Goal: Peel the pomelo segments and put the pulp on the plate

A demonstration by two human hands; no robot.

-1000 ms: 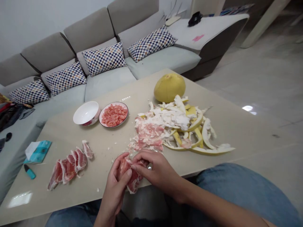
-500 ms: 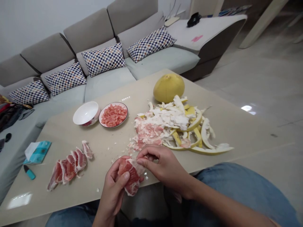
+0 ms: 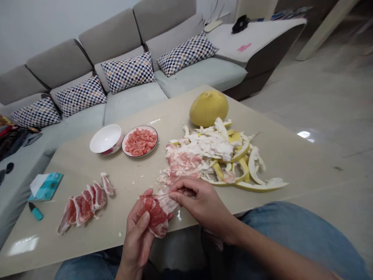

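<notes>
My left hand (image 3: pixel 136 237) cradles a pink pomelo segment (image 3: pixel 154 214) over the table's near edge. My right hand (image 3: pixel 201 204) pinches the whitish membrane (image 3: pixel 166 200) at the segment's top right and holds it pulled away from the flesh. Just beyond my hands lies a heap of pink and white membrane scraps (image 3: pixel 182 165) and yellow peel strips (image 3: pixel 244 163).
Several unpeeled pink segments (image 3: pixel 84 202) lie at the left of the beige table (image 3: pixel 291 151). A plate of peeled flesh (image 3: pixel 140 140), a white bowl (image 3: pixel 106 139) and a whole yellow pomelo (image 3: pixel 208 108) stand farther back. A teal tissue pack (image 3: pixel 45 186) and small teal object (image 3: pixel 35 212) sit far left.
My right hand has drawn the membrane up and to the right, baring more pink flesh. My left hand has opened a little and turned the segment.
</notes>
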